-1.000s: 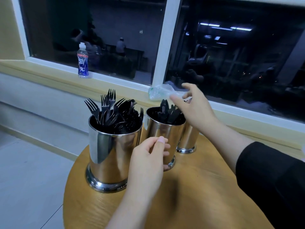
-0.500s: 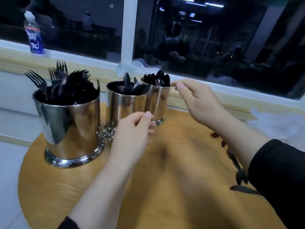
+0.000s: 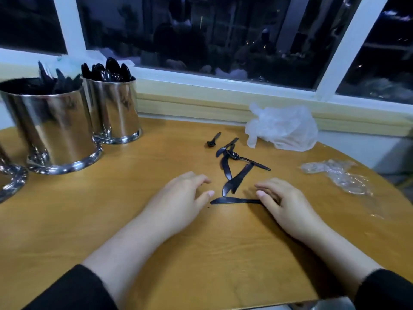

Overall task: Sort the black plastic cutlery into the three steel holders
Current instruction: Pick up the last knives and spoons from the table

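Both hands have dropped from the holders to the table (image 3: 89, 220). Far left of the left hand (image 3: 181, 198), the steel holders (image 3: 55, 124) look nearly full; it rests open, empty. Between the hands lies a knife (image 3: 234, 200), the right hand (image 3: 283, 204) touching its handle, fingers loosely curled. A few loose pieces (image 3: 232, 166) remain beyond, a plastic bag (image 3: 283, 128) near the far edge, with open room nearer.

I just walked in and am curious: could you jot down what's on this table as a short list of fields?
table: round wooden top
holders: steel cups at left, one with spoons, one nearer, a third only partly in view
loose cutlery: small black pile, one knife nearest
left hand: open, on the table
right hand: fingertips at the knife handle
other: white plastic bag, clear wrapper
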